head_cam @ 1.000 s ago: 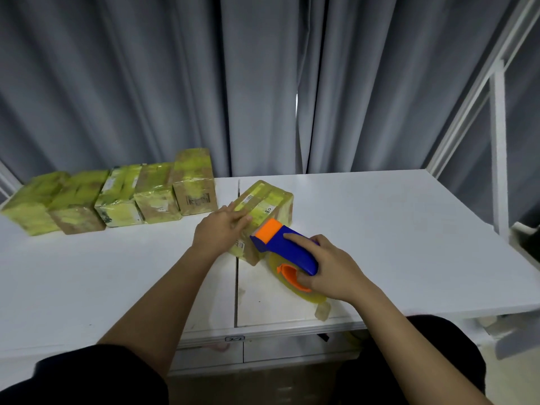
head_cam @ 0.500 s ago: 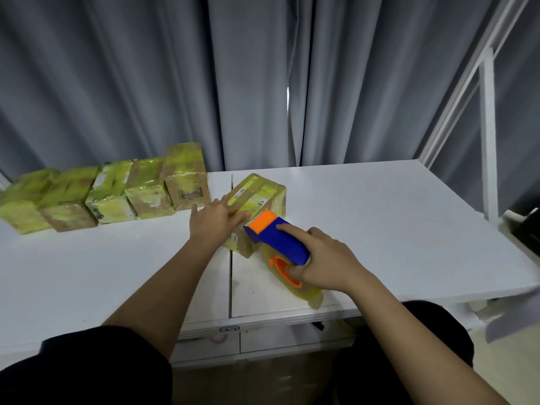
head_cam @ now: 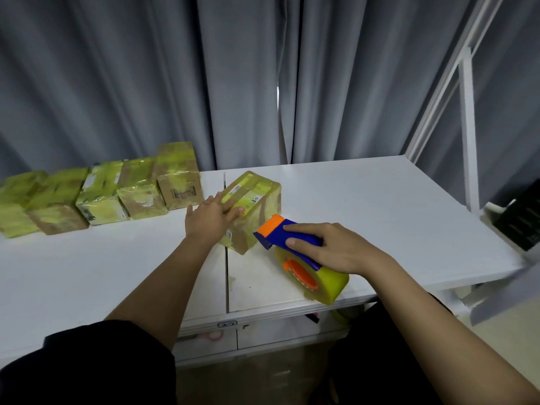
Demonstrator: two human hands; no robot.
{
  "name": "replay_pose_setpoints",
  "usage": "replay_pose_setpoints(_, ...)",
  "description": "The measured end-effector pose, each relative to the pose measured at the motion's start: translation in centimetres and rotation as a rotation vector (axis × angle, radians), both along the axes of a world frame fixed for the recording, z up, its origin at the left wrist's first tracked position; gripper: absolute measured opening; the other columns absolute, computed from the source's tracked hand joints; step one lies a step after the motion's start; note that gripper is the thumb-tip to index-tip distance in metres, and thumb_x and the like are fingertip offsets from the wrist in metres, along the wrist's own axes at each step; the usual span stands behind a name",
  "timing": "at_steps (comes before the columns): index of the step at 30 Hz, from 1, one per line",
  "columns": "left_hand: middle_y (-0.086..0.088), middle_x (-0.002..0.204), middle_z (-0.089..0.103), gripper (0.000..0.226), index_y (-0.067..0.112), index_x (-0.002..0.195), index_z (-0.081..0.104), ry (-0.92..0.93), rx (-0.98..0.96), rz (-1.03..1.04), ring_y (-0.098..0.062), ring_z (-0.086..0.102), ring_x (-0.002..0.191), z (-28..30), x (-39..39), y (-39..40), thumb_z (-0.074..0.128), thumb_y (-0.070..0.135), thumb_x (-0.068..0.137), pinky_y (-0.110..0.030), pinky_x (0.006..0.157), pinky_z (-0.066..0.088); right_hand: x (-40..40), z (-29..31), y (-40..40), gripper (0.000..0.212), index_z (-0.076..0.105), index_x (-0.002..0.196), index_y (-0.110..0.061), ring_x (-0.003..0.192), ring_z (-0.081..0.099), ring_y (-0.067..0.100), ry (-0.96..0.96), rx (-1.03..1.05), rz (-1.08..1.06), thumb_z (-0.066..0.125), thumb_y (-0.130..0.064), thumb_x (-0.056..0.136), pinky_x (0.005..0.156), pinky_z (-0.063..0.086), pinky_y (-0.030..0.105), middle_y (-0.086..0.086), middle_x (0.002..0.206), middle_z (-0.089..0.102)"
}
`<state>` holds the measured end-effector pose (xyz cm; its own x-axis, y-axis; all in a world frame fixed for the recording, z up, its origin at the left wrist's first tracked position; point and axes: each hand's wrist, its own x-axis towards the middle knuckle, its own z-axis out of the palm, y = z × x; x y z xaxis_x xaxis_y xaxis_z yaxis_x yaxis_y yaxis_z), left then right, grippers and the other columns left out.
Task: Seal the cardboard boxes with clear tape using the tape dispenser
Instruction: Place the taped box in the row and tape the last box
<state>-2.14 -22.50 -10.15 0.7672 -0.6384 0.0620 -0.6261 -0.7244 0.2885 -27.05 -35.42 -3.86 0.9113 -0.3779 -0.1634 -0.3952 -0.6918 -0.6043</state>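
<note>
Your left hand (head_cam: 211, 219) rests flat, fingers straight, on the taped box (head_cam: 253, 206) at the table's (head_cam: 380, 206) middle. Your right hand (head_cam: 333, 248) grips the tape dispenser (head_cam: 295, 252), its nose just beside the box's near face.

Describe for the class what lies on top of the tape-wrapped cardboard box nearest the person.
On the tape-wrapped cardboard box, the left hand rests with straight fingers on its top near edge. White printed labels show under the yellowish tape. Whatever lies beneath the hand is covered.

Left hand (head_cam: 211, 218) flat on taped box (head_cam: 253, 206), right hand (head_cam: 336, 247) gripping tape dispenser (head_cam: 295, 252)
</note>
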Motion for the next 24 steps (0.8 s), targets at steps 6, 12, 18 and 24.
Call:
replay_pose_setpoints(6,0.002,0.121,0.061,0.055,0.03,0.13,0.05,-0.139,0.104,0.021,-0.023,0.059,0.111,1.0,-0.9,0.5,0.03,0.064,0.092,-0.051,0.108,0.024,-0.2,0.2,-1.8,0.048,0.043,0.133,-0.054,0.101,0.06,0.008,-0.04,0.137,0.003,0.062,-0.046,0.089,0.087,0.054,0.031,-0.014,0.125,0.058)
replay_pose_setpoints(12,-0.004,0.093,0.063,0.053,0.018,0.092,0.064,-0.233,0.193,0.069,-0.025,0.063,0.095,3.3,-2.2,0.5,0.034,0.061,0.094,-0.041,0.097,0.041,2.1,1.1,-4.2,0.052,0.045,0.127,-0.031,0.091,0.063,0.014,0.091,0.165,-0.103,0.07,-0.043,0.083,0.076,0.055,0.027,0.0,0.11,0.061)
replay_pose_setpoints(18,-0.006,0.112,0.059,0.051,0.019,0.111,0.064,-0.285,0.187,0.027,-0.028,0.056,0.107,3.1,-2.3,-0.3,0.033,0.057,0.096,-0.034,0.081,0.046,3.1,1.4,-5.7,0.04,0.062,0.107,-0.027,0.087,0.064,0.011,0.103,0.071,-0.061,0.063,-0.059,0.082,0.072,0.054,0.026,-0.005,0.099,0.067)
replay_pose_setpoints(24,-0.008,0.121,0.054,0.044,0.017,0.12,0.057,-0.166,0.073,-0.01,-0.026,0.053,0.112,2.8,-2.2,-0.5,0.037,0.049,0.098,-0.038,0.083,0.048,3.2,0.9,-6.6,0.031,0.064,0.099,-0.028,0.083,0.064,0.01,0.046,0.101,-0.053,0.059,-0.057,0.086,0.066,0.047,0.021,-0.008,0.092,0.068)
